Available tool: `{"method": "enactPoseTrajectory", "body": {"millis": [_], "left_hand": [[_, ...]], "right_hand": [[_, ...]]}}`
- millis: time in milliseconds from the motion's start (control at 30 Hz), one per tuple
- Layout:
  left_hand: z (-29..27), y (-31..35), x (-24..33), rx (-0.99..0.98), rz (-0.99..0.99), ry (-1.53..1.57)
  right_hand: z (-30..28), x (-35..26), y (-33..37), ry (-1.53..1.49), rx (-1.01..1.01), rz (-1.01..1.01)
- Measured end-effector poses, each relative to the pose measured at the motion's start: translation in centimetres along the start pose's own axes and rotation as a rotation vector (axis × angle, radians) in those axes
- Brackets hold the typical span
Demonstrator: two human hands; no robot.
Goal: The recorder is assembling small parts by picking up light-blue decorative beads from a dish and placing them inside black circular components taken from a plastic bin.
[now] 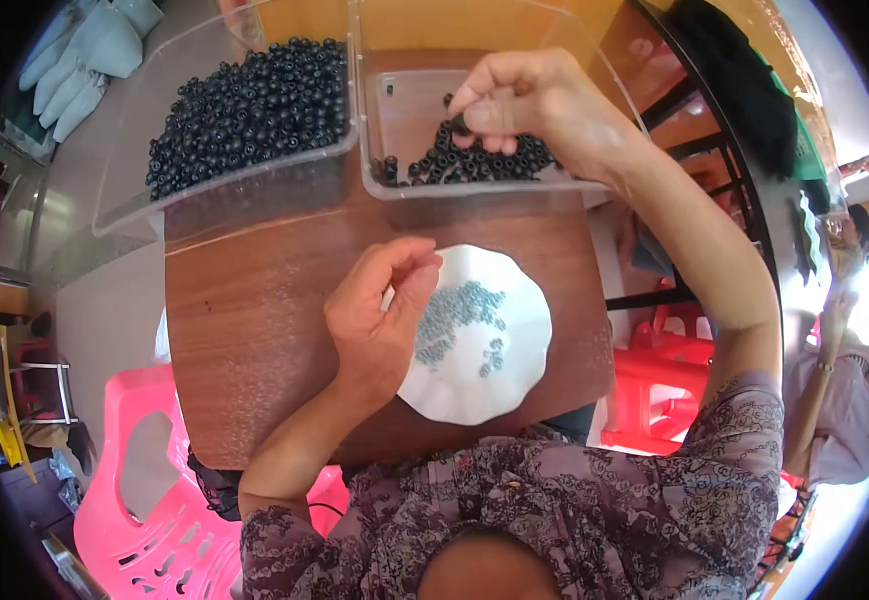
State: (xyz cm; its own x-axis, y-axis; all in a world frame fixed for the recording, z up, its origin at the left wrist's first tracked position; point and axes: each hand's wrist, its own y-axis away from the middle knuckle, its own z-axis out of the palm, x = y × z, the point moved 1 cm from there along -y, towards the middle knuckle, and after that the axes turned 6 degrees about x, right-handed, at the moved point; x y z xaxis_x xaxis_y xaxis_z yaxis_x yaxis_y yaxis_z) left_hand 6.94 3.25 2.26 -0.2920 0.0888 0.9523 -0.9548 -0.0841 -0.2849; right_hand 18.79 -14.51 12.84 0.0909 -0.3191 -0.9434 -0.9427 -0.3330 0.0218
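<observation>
My right hand [535, 100] is over the right clear plastic bin [405, 95], thumb and fingers pinched on a dark round bead [461, 124]. Below it, a loose heap of black beads [445, 166] lies along the bin's near side; their holes show. My left hand [380, 315] hovers at the left edge of a white scalloped plate [510, 385]. Its thumb and index finger are pressed together, and anything between them is too small to make out. Many tiny greyish, see-through pieces [460, 305] are spread on the plate, partly behind that hand.
A second clear bin [245, 190] at the far left holds a big pile of black beads [255, 110]. Both bins rest on a brown wooden table [245, 340]. A pink plastic chair [135, 470] stands left, red stools [660, 375] right. Another person's arm [820, 390] shows at far right.
</observation>
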Motion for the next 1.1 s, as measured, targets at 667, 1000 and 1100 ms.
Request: {"method": "enactPoseTrajectory", "body": {"millis": [667, 1000, 1100], "left_hand": [[1.4, 4.8, 1.0, -0.049, -0.341, 0.566], [-0.5, 6.1, -0.4, -0.101, -0.668, 0.789], [-1.9, 5.7, -1.0, -0.092, -0.618, 0.778]], "right_hand": [[8.5, 2.7, 15.1, -0.175, 0.299, -0.143], [8.1, 3.4, 17.4, 0.067, 0.456, -0.072], [7.2, 4.9, 18.0, 0.080, 0.456, -0.026]]}}
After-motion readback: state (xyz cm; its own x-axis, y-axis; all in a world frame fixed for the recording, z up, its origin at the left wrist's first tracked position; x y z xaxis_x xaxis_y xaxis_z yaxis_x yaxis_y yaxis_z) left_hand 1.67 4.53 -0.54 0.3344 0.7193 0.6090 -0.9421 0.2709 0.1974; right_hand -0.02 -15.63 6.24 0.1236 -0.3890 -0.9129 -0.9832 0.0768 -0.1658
